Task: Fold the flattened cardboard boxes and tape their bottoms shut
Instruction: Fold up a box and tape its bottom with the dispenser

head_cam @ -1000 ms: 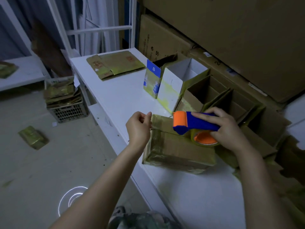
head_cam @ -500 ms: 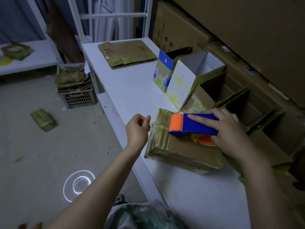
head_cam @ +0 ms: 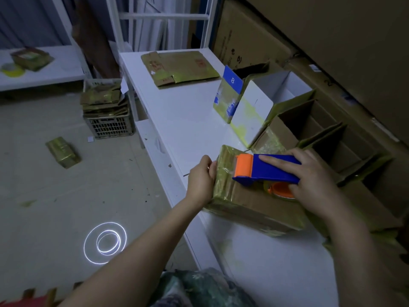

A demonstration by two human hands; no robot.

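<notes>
Left hand [head_cam: 200, 180] has closed in onto the box [head_cam: 254, 202] end; dispenser [head_cam: 272, 171] slid nearer that end.
Table [head_cam: 188, 120]: white, flat boxes [head_cam: 179, 67] stacked at its far end, open folded boxes [head_cam: 309, 129] along its right edge. The box lies bottom-up at the left edge, near end of the table, glossy tape over its left end. Right hand [head_cam: 314, 185] grasps the blue-orange dispenser from above, index finger straight along its top, orange head pressed on the box top by the left end. Left hand touches the box's left end with its fingers curled; can't tell if it pinches tape. Crate [head_cam: 110, 126] of flat boxes on the floor left of the table.
</notes>
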